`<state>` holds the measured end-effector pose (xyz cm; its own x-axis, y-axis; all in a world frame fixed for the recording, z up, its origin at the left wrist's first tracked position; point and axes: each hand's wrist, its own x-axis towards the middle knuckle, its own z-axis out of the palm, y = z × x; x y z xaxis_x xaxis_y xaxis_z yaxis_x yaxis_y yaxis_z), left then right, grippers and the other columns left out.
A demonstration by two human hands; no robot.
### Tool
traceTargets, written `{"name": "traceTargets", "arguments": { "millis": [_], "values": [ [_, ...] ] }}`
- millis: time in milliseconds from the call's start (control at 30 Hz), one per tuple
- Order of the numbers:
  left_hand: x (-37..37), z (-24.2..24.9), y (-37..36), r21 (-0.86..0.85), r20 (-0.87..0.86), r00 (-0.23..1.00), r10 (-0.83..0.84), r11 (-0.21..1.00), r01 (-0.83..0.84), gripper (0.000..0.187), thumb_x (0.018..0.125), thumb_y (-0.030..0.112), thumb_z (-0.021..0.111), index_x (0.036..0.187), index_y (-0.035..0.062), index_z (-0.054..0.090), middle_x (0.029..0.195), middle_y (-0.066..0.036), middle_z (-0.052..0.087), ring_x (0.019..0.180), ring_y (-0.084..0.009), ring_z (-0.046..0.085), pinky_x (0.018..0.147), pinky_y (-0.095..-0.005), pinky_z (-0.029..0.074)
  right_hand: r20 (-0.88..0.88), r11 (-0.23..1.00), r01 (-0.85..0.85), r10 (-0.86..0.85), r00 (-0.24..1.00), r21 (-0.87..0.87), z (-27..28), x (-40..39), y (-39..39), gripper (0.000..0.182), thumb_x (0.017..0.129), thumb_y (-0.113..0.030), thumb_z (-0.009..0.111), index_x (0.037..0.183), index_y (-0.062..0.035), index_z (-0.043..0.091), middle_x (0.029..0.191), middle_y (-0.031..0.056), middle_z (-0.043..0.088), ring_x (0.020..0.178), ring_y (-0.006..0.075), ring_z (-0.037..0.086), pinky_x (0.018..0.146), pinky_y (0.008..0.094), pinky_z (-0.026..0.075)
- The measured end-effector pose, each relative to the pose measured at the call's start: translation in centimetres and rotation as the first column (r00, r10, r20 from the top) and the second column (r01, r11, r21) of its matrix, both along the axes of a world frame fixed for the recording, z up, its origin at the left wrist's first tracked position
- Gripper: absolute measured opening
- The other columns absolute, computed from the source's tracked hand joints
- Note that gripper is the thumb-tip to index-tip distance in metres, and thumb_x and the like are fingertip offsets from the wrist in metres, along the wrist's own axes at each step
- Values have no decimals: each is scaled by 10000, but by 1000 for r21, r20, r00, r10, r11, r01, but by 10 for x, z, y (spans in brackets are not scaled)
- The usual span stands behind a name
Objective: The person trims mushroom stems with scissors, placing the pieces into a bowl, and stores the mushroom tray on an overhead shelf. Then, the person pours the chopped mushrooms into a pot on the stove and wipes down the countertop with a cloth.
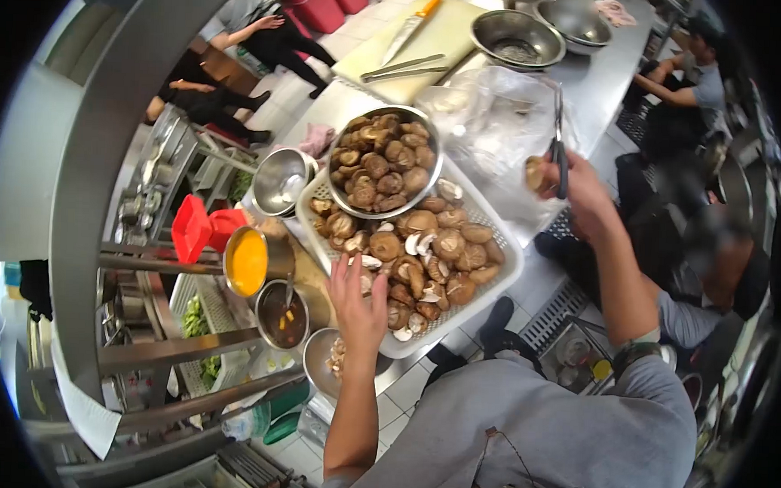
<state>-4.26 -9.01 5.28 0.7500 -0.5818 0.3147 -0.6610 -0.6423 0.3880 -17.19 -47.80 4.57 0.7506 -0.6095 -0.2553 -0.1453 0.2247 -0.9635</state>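
Mushrooms (449,244) lie on the bench (605,58) in a white basket (491,312); likely light, springy, easily bruised, best pinched round the cap. The left hand (358,303) spreads over them, seemingly holding nothing; the right hand (581,192) grips scissors (559,121), one mushroom (536,173) at its fingers.

An orange-handled knife (411,29) lies on a yellowish cutting board (450,37), and a metal container (280,256) holds orange contents (247,263).
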Motion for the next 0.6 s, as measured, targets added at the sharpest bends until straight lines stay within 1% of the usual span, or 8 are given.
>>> {"name": "traceTargets", "arguments": {
  "millis": [67,133,200,300,400,433,500,600],
  "values": [
    [-22,9,-8,-322,-381,916,-130,947,0,559,980,172,614,1461,-26,408,1435,-240,491,1273,-338,535,1081,-418,406,158,958,-94,52,986,272,21,-14,52,354,843,-207,742,1089,-23,567,950,87,643,742,152,653,655,339,623],
    [-46,23,-18,-555,-729,573,-375,813,-174,526,1019,168,550,1480,-21,382,1458,-210,479,1259,-286,550,1041,-385,451,221,908,-178,98,970,379,32,-15,111,355,871,-231,735,1107,-26,566,970,75,638,784,153,671,686,341,635],
    [-57,34,-13,-606,-752,453,-480,773,-187,514,1046,184,513,1492,-22,361,1443,-186,492,1243,-246,565,1019,-361,477,242,844,-193,78,967,500,42,-8,172,326,901,-230,719,1107,-27,570,986,55,631,806,155,673,689,330,638],
    [-61,34,22,-606,-795,303,-525,684,-406,423,1048,176,510,1422,-16,456,1324,-149,598,1150,-210,630,930,-337,543,262,807,-329,224,939,491,37,2,240,257,926,-194,701,1088,-30,588,966,39,631,798,135,657,664,305,624],
    [-61,27,84,-444,-894,224,-388,708,-549,337,1043,164,516,1332,-10,528,1226,-120,656,1061,-187,672,863,-309,572,127,888,-402,383,915,224,35,3,295,274,909,-219,717,1065,-22,607,904,51,654,761,159,650,660,316,583],
    [-64,30,100,-416,-903,204,-379,648,-638,262,1028,124,535,1261,7,563,1142,-91,686,994,-171,691,815,-281,582,35,901,-430,432,901,-53,34,0,306,315,890,-254,741,1052,-17,614,893,57,652,746,160,645,636,319,563],
    [-64,23,137,-431,-896,251,-366,584,-688,272,1021,127,557,1256,-11,569,1135,-85,677,978,-145,672,812,-268,569,-155,684,-455,454,877,-570,30,-8,321,398,851,-325,788,1028,-7,628,871,67,647,715,161,634,587,325,524],
    [-64,17,181,-464,-886,375,-274,483,-743,314,1007,130,594,1272,-37,568,1106,-79,669,946,-120,658,780,-250,569,-297,469,-526,478,827,-709,49,-31,352,498,759,-389,846,1002,-8,636,824,106,613,667,226,614,579,361,484]
  ]
}}
